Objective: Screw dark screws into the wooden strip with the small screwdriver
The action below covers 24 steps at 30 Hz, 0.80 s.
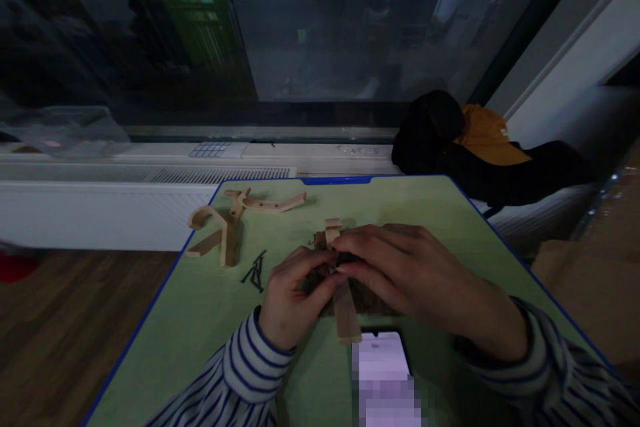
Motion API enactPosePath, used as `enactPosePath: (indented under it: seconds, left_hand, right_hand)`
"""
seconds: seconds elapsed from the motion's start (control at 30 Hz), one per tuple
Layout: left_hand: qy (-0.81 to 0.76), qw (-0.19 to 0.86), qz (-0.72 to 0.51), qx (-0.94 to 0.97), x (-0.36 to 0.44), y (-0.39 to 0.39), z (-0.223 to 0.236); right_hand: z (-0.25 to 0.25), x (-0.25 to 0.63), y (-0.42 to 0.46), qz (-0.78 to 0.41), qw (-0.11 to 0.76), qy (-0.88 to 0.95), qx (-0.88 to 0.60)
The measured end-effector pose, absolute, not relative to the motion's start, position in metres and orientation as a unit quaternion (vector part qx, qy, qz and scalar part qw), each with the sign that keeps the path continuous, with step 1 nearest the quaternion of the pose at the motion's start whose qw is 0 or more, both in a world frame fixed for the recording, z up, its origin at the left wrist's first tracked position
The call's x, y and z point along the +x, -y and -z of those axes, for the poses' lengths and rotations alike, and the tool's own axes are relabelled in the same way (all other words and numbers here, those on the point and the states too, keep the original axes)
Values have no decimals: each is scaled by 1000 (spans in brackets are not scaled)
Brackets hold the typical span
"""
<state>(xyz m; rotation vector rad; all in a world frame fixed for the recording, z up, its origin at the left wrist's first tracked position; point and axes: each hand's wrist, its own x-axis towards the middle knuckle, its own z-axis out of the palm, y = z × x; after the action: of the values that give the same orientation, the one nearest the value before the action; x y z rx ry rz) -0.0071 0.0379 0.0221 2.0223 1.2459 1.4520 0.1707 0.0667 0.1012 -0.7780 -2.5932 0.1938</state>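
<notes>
My left hand point(295, 293) is closed in a pinch over a pale wooden piece point(347, 317), its thumb and index finger meeting at something too small to make out. From the other side, my right hand point(395, 267) pinches a small dark piece point(345, 258) between thumb and fingers, right at the left fingertips. The wooden piece lies across a brown block point(373, 303), which the hands partly cover. To the left of my left hand several dark screws point(256, 271) lie in a loose pile.
An assembled wooden piece with curved arms point(231, 227) rests at the table's back left. A lit phone point(383, 353) lies close in front of the hands. Beyond the blue-edged green table point(400, 197) are a radiator point(125, 207), a window and dark clothing with an orange cap point(483, 127).
</notes>
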Motion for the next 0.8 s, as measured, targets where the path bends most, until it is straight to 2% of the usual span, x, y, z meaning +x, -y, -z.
enactPosePath:
  seconds: [0.43, 0.67, 0.8]
  left_hand:
    - [-432, 160, -515, 723, -8, -38, -24]
    - [-433, 187, -503, 724, -13, -36, -22]
    - [-425, 161, -509, 731, -13, -37, -23]
  right_hand:
    - [-109, 180, -62, -83, 174, 943, -272]
    - [-114, 181, -60, -94, 182, 946, -252]
    - [-117, 181, -61, -84, 194, 948, -237]
